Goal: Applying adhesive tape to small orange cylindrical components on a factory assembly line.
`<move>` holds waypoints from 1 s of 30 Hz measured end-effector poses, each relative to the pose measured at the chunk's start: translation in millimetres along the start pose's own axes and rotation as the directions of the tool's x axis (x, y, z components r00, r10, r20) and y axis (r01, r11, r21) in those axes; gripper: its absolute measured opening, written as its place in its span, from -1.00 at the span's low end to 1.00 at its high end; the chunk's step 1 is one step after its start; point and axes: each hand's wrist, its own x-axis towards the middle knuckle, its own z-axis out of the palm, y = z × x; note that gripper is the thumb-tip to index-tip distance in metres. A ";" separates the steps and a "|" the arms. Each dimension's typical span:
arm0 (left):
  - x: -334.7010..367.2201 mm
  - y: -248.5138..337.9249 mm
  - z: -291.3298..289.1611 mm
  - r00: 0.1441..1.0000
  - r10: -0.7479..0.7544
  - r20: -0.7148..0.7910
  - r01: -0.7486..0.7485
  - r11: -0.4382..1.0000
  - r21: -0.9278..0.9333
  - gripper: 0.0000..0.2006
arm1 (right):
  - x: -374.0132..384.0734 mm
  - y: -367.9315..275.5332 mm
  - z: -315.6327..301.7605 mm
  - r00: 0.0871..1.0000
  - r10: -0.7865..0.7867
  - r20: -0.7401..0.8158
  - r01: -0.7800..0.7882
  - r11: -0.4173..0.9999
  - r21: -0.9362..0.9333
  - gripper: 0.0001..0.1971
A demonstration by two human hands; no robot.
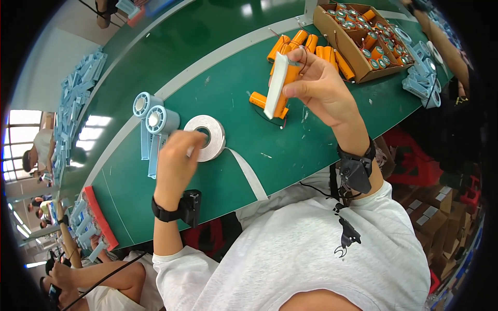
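Nearest is a pale grey T-shirt (290, 249) with a dark printed figure on its front; beyond it both wrists carry black straps with small boxes; ahead of the shirt a strip of white tape (248, 173) runs from its roll to the near edge of the green table (301, 155); the left hand (178, 150) is curled at the near left side of the white tape roll (217, 137), its fingers drawn in, though I cannot tell whether they grip or touch the roll.

Farther up, the right hand (324, 88) pinches an orange battery (291, 74) between thumb and fingers, raised above the table, with a white strip (276, 85) along its left side; on that evidence, one piece seems at least partly dressed, while the loose batteries (279, 47) behind it show no such strip, so most look undone; the cardboard box (342, 50) beyond holds many more, whose sides are largely hidden.

At left, two blue plastic parts (162, 120) lie near the roll; more form a long blue pile (78, 103) farther off; brown cartons (433, 217) below at right bear white labels, too small to read; I can make out no brand.
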 end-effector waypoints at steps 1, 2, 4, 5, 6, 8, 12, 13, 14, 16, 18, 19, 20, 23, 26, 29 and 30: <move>1.9 -3.3 -2.5 0.991 0.079 -0.104 -0.074 0.996 0.054 -0.67 | -2.6 -0.4 -0.5 0.998 0.050 -0.027 -0.047 0.995 0.090 -0.62; 6.5 -6.7 -9.3 0.991 0.085 -0.104 -0.081 0.996 0.048 -0.67 | -3.3 -0.7 -2.5 0.998 0.046 -0.035 -0.043 0.995 0.085 -0.62; 25.1 -3.7 -30.8 0.983 0.180 -0.035 -0.093 0.652 0.752 -0.53 | -5.7 -4.6 -8.8 0.995 0.100 0.018 -0.099 0.992 -0.077 -0.61; 27.3 -11.7 -35.4 0.984 0.175 -0.043 -0.083 0.651 0.754 -0.53 | -5.9 -6.4 -10.6 0.990 0.133 0.054 -0.123 0.980 -0.157 -0.61; 31.4 -23.7 -42.2 0.990 0.104 0.100 -0.144 0.720 0.679 -0.50 | -6.2 -9.0 -12.5 0.989 0.131 0.062 -0.119 0.980 -0.160 -0.61; 36.3 -42.2 -54.6 0.915 0.011 0.402 -0.223 0.846 0.485 -0.44 | -11.9 -14.4 -19.4 0.975 -0.065 0.214 0.149 0.901 -0.407 -0.59; 43.6 -47.2 -77.0 0.963 0.010 0.268 -0.062 0.981 0.183 -0.38 | -28.7 -23.8 -12.1 0.952 -0.221 0.211 0.305 0.719 -0.624 -0.58; 46.7 -35.2 -88.8 0.983 0.051 0.175 -0.079 0.984 0.158 -0.42 | -33.8 -28.9 -10.2 0.951 -0.258 0.171 0.303 0.660 -0.688 -0.58; 48.1 -18.2 -103.6 0.993 0.083 0.078 -0.093 0.986 0.135 -0.45 | -37.5 -33.2 -10.2 0.953 -0.258 0.161 0.295 0.658 -0.692 -0.58; 46.0 32.6 -117.1 0.997 0.059 0.041 -0.063 0.993 0.101 -0.49 | -43.2 -41.2 -5.5 0.973 -0.196 0.120 0.219 0.630 -0.745 -0.60; 56.5 62.3 -77.7 0.996 0.024 0.089 -0.022 0.999 -0.026 -0.53 | -53.4 -48.7 -15.7 0.984 -0.169 0.053 0.144 0.587 -0.797 -0.61; 54.6 72.2 -55.0 0.987 -0.027 0.158 0.038 0.997 -0.064 -0.52 | -54.8 -52.9 -20.8 0.980 -0.170 0.107 0.179 0.493 -0.851 -0.62; 49.9 73.8 -31.3 0.980 -0.064 0.187 0.086 0.990 -0.111 -0.53 | -57.0 -55.5 -22.7 0.973 -0.165 0.160 0.214 0.391 -0.895 -0.63; 43.4 69.3 17.9 0.982 -0.063 0.177 0.078 0.994 -0.081 -0.55 | -65.1 -62.6 -24.5 0.961 -0.153 0.230 0.262 0.240 -0.935 -0.63; 42.0 68.9 34.3 0.996 0.014 0.085 -0.021 0.996 0.084 -0.58 | -72.4 -71.1 -23.5 0.948 -0.147 0.283 0.305 0.150 -0.941 -0.63; 41.0 61.8 29.8 0.953 0.265 0.150 -0.256 0.964 -0.075 -0.66 | -81.4 -74.3 -17.1 0.965 -0.214 0.150 0.185 0.155 -0.970 -0.63; 41.9 59.9 32.6 0.953 0.265 0.146 -0.255 0.963 -0.082 -0.66 | -83.1 -75.9 -14.1 0.967 -0.208 0.149 0.182 0.149 -0.972 -0.63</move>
